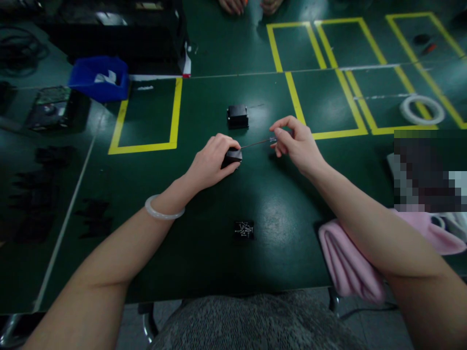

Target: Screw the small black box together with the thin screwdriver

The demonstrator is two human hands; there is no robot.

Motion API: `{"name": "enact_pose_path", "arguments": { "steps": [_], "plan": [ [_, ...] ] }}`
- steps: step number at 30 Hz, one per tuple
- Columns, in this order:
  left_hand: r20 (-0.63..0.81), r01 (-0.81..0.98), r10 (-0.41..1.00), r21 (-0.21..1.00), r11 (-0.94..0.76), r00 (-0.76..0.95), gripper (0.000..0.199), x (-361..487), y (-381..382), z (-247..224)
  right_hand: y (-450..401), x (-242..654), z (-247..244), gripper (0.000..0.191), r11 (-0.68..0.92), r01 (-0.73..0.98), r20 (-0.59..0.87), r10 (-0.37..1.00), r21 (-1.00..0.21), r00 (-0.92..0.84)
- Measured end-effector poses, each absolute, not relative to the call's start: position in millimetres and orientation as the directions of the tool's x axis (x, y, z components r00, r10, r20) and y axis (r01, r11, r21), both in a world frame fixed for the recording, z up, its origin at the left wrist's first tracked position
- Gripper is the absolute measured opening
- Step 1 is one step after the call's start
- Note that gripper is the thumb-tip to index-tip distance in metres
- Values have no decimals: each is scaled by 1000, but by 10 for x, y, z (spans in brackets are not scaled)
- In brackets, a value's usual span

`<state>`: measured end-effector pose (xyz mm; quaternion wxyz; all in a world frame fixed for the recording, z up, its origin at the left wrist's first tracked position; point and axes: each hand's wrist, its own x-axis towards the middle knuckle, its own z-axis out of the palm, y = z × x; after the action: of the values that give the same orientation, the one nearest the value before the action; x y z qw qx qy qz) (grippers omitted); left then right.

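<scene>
My left hand (pixel 215 160) is closed around a small black box-shaped part (pixel 232 156) on the green table, with fingers over its top and thumb along its near side. A screwdriver (pixel 257 143) with a thin shaft is pinched in my right hand (pixel 294 143), which mostly hides its handle. The shaft runs left, and its tip meets the part near my left fingers; the exact contact point cannot be made out. Just beyond stands a second black box-shaped part (pixel 238 115). Nearer to me, a small black tray (pixel 243 236) holds several silvery screws.
A blue bin (pixel 99 78) stands at the back left, before a large dark machine (pixel 120 39). Black parts (pixel 95 214) lie at left. On the right are a white ring-shaped roll (pixel 422 110) and a pink cloth (pixel 350 257). Another person's hands (pixel 233 6) show at the far edge.
</scene>
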<state>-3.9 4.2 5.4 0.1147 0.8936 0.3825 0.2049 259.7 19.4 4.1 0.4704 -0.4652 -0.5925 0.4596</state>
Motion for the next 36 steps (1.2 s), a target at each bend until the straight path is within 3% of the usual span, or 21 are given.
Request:
{"name": "enact_pose_path", "arguments": {
  "steps": [6,14,20,25,32,36],
  "plan": [
    [272,639,737,372,-673,618,29,-43,38,51,188,2597,42,12,136,89,125,984,-987,-125],
    [267,640,739,374,-671,619,30,-43,37,49,178,2606,79,35,99,106,83,985,-989,-148],
    [264,644,741,372,-669,617,30,-43,40,53,173,2600,56,10,106,77,95,986,-991,-134],
    [266,655,750,368,-660,606,30,-56,57,41,184,2600,29,6,100,82,87,986,-992,-145],
    [266,652,743,358,-668,615,29,-58,59,50,202,2629,10,28,82,70,68,980,-994,-185],
    [262,653,742,357,-668,617,30,-56,54,61,191,2612,18,25,102,76,87,980,-992,-181]
  ]
}}
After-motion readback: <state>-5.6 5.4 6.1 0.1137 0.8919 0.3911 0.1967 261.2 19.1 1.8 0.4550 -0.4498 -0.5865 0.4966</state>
